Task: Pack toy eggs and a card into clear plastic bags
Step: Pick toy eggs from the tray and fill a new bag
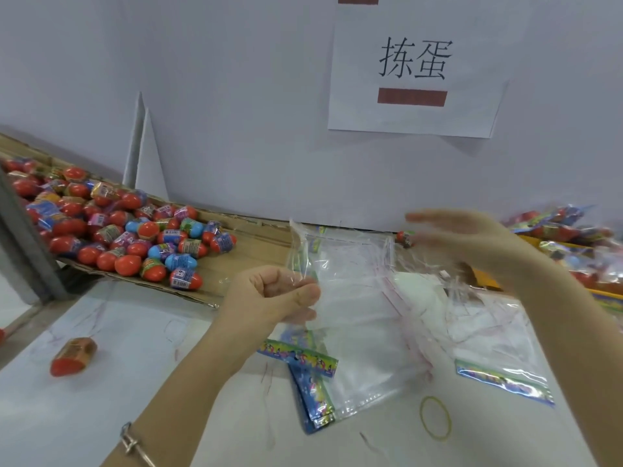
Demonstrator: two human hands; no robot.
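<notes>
Red and blue toy eggs [135, 237], yellow rubber band [435, 417].

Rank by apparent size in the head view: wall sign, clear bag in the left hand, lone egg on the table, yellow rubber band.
1. Wall sign and clear bag: alike, unranked; the sign hangs farther away.
2. Lone egg.
3. Rubber band, slightly smaller.
</notes>
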